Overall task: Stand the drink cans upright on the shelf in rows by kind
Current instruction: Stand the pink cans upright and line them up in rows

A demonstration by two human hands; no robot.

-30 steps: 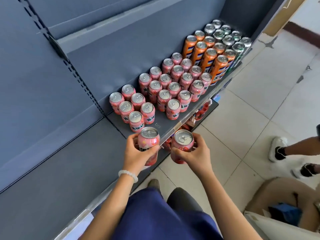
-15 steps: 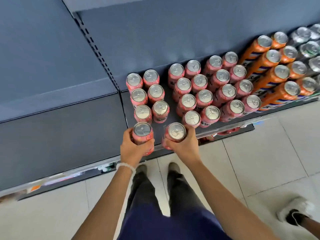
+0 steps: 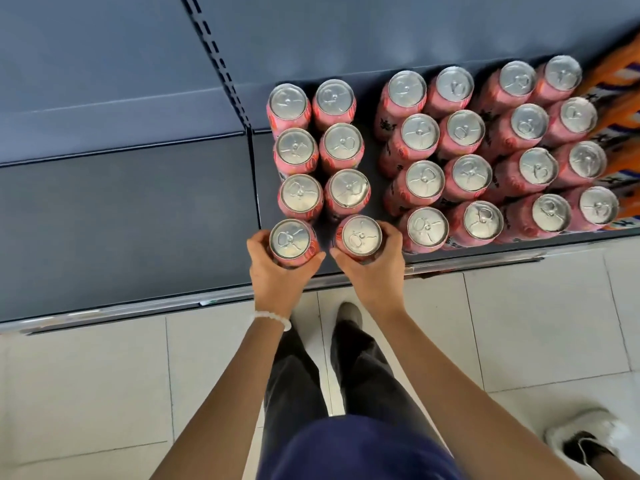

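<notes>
A: So where are the two cans right now?

B: Both at the front edge of the shelf (image 3: 467, 252), closing out the two left columns of pink cans (image 3: 346, 154). The left hand (image 3: 277, 271) has its fingers curled round the left can (image 3: 290, 240), and the right hand (image 3: 372, 271) is wrapped round the right can (image 3: 361, 236) the same way. Can't tell if the bases are actually down yet.

A: Which way do they need to go?

B: Barely anywhere, I'd say. Each can is straight ahead of its own hand, long axis vertical, lid facing up at the camera. The gap to the cans behind looks small, so maybe a nudge back.

A: And how do they look?

B: Pink sides, silver tops, pull tabs on, same kind as the rows behind. Orange cans (image 3: 620, 109) sit far right.
</notes>
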